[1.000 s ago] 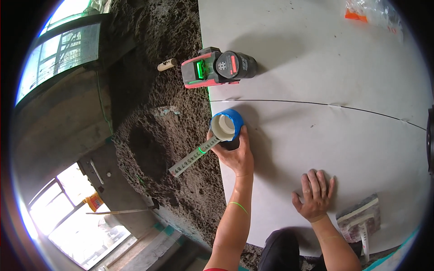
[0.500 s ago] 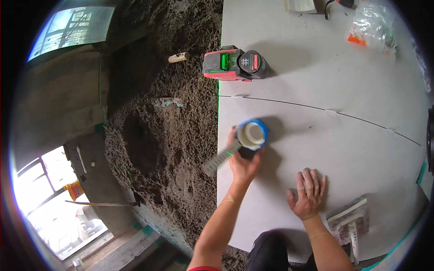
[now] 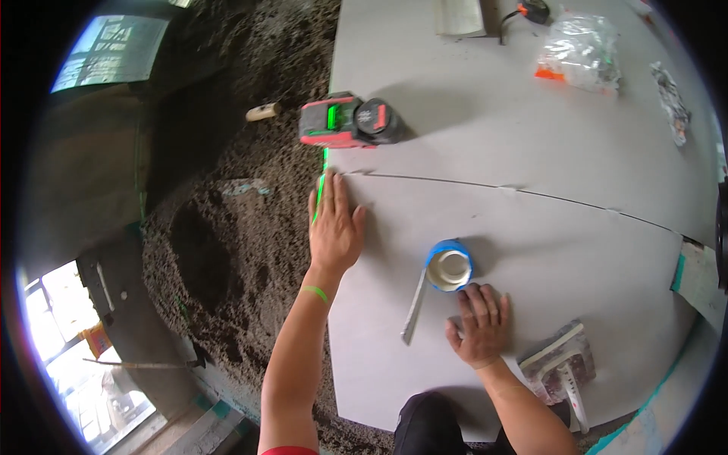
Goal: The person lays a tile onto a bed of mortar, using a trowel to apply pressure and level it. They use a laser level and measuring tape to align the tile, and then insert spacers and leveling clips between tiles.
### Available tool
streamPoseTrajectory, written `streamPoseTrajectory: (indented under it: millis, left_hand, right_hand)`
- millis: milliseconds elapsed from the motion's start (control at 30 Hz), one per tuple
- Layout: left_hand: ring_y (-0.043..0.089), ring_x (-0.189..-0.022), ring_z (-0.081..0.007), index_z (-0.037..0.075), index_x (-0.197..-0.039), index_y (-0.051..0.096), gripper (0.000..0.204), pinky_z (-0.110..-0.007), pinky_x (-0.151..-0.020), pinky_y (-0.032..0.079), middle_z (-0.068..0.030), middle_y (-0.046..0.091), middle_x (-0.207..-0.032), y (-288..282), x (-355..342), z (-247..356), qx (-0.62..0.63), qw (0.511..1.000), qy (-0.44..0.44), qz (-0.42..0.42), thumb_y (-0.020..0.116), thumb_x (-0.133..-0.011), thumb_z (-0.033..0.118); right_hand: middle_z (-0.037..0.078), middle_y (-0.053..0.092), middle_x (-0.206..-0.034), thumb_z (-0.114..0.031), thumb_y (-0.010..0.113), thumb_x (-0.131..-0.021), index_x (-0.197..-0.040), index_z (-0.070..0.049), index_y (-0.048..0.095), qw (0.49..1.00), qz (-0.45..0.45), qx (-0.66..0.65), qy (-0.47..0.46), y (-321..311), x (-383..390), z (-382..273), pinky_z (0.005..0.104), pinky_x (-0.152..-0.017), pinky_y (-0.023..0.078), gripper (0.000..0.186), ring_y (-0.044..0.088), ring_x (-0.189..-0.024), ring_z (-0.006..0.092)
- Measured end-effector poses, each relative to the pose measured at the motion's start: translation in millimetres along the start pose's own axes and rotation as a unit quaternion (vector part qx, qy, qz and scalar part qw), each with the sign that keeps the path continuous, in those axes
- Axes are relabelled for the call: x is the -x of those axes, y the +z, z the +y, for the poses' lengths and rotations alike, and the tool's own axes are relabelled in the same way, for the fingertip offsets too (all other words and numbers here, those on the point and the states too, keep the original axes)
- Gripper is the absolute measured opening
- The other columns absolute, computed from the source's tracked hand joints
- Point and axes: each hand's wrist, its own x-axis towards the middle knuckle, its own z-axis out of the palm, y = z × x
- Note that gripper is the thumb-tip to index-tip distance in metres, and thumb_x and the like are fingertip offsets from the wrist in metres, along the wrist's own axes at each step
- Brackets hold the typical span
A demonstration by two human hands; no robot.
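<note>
Tile [image 3: 379,371], pale and large, lying flat beside rough dark ground [image 3: 277,250]. Left hand [image 3: 334,236], flat and empty, lies along its left edge; right hand [image 3: 481,331], empty, fingers slightly spread, rests just below a blue-sided cup [image 3: 453,269]. Beyond the seam [image 3: 436,180] stands a laser level [image 3: 341,129].

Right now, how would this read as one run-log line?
left hand: open, on edge of near tile | right hand: open, beside blue-rimmed cup | laser level: on far tile | trowel: on near tile
</note>
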Motion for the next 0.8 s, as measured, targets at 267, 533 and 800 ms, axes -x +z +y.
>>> streamPoseTrajectory:
  millis: [267, 533, 800]
  left_hand:
    - [0.019, -0.144, -0.0455, -0.007, -0.150, 0.018, 0.074, -0.053, -0.117, 0.014, -0.0275, 0.020, -0.156, 16, -4, 5, 0.030, 0.998, -0.003, 0.064, 0.042, -0.096, 0.037]
    - [0.035, -0.139, -0.0379, -0.005, -0.144, 0.034, 0.069, -0.052, -0.117, 0.020, -0.0230, 0.038, -0.147, 14, -5, 1, 0.058, 0.992, -0.025, 0.105, 0.053, -0.089, 0.032]
    - [0.039, -0.136, -0.0360, -0.002, -0.143, 0.040, 0.069, -0.051, -0.116, 0.024, -0.0220, 0.042, -0.144, 16, -5, -4, 0.085, 0.990, -0.045, 0.107, 0.058, -0.086, 0.032]
  right_hand:
    - [0.019, 0.042, -0.140, -0.020, 0.074, -0.077, -0.137, -0.002, 0.044, 0.953, 0.037, -0.287, 0.092, -49, -47, 12, 0.0525, -0.110, 0.028, 0.069, 0.040, -0.130, 0.0367]
    - [0.014, 0.035, -0.145, 0.001, 0.063, -0.073, -0.148, -0.016, 0.032, 0.954, -0.214, -0.170, -0.120, -56, -138, -9, 0.0534, -0.111, 0.026, 0.083, 0.032, -0.135, 0.0370]
    - [0.017, 0.043, -0.138, -0.001, 0.065, -0.077, -0.137, -0.005, 0.046, 0.954, -0.253, -0.114, -0.116, -79, -161, -3, 0.0464, -0.103, 0.039, 0.063, 0.043, -0.127, 0.0371]
